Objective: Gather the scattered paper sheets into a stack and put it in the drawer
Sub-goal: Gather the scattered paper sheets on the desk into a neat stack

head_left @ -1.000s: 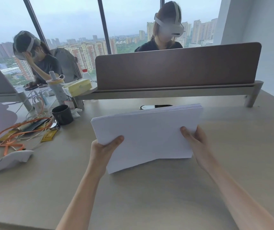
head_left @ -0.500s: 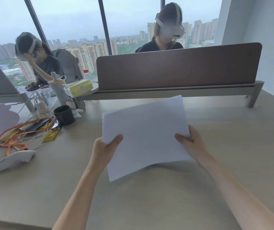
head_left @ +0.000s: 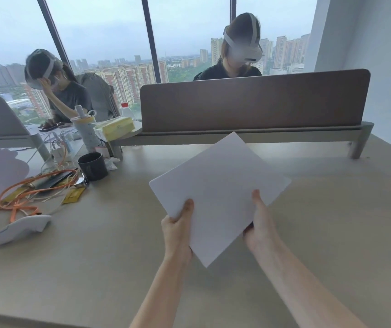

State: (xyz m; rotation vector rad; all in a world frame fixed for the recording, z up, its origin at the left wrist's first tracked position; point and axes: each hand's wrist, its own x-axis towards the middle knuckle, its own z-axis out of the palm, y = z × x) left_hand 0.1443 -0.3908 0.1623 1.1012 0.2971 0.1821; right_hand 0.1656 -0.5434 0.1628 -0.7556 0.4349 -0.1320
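Note:
A white paper stack (head_left: 218, 190) hangs in the air above the beige desk (head_left: 320, 221), turned so one corner points toward me. My left hand (head_left: 178, 230) grips its lower left edge with the thumb on top. My right hand (head_left: 260, 226) holds the lower right edge, thumb on the top sheet and fingers underneath. No drawer is in view.
A brown divider panel (head_left: 253, 102) runs across the desk's far side. At the left lie a black mug (head_left: 92, 165), tangled orange cables (head_left: 31, 190), a white device (head_left: 21, 228), a bottle (head_left: 85, 131) and a tissue box (head_left: 118, 126). Two people with headsets sit behind.
The stack went from standing on its edge on the desk to lifted and rotated clockwise. Both hands shifted to the right and came closer together along its lower edges.

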